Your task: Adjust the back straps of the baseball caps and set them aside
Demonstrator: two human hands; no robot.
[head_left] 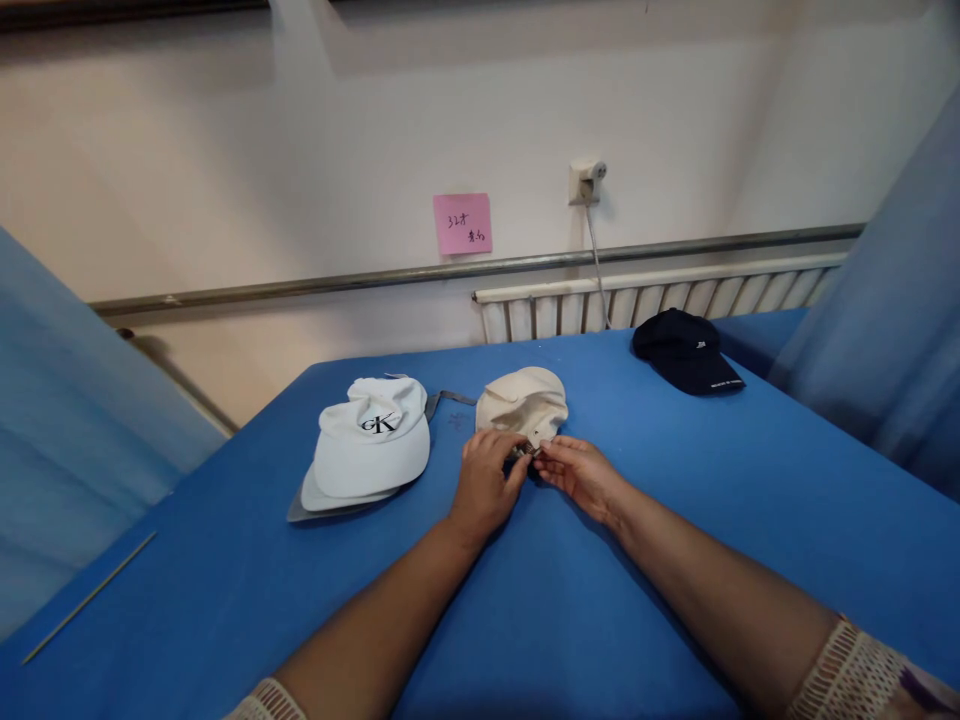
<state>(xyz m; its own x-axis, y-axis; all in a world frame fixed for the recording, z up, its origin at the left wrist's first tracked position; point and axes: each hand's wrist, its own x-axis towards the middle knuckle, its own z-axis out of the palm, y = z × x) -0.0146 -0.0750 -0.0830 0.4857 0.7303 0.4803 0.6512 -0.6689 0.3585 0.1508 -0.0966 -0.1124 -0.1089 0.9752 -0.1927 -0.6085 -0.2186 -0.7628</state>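
A beige baseball cap (525, 398) lies on the blue-covered table (517, 610), its back edge toward me. My left hand (489, 480) is closed on the near edge of the cap, around the strap and what looks like a small metal buckle. From the other side, my right hand (581, 475) pinches the strap end by the same edge. The fingers hide most of the strap. To the left is a stack of caps, with a white cap (371, 440) bearing black letters on top. A dark navy cap (684, 350) rests at the far right.
A thin stick (90, 598) lies along the table's left side. Behind the table are a radiator (555, 312), a metal rail (360, 280), a plugged socket (585, 184) and a pink note (463, 224). Blue curtains (67, 430) hang on both sides.
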